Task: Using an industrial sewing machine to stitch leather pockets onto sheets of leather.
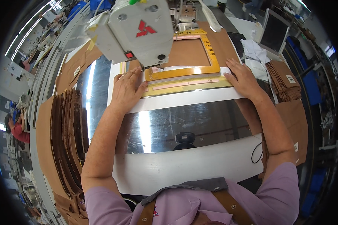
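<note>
My left hand (pixel 129 88) lies with outstretched fingers on the left end of a yellowish template strip (pixel 187 86) with pink bands, just below the needle area of a white sewing machine head (pixel 144 43). At the strip's right end rests my right hand (pixel 245 78), fingers extended and thumb apart. Between the hands, a yellow-orange clamp frame (pixel 186 74) surrounds a brown fabric piece (pixel 191 52). A white sheet (pixel 184 100) shows under the strip, above a shiny metal plate (pixel 199 123). What lies beneath my palms is hidden.
Stacked brown fabric pieces (pixel 65 123) stand left of my forearm, and another brown stack (pixel 285 82) lies at the right. Beyond it are crumpled white cloth (pixel 255 50) and a monitor (pixel 275 32). A black cord (pixel 256 153) loops near my right elbow. A person in red (pixel 19 132) is far left.
</note>
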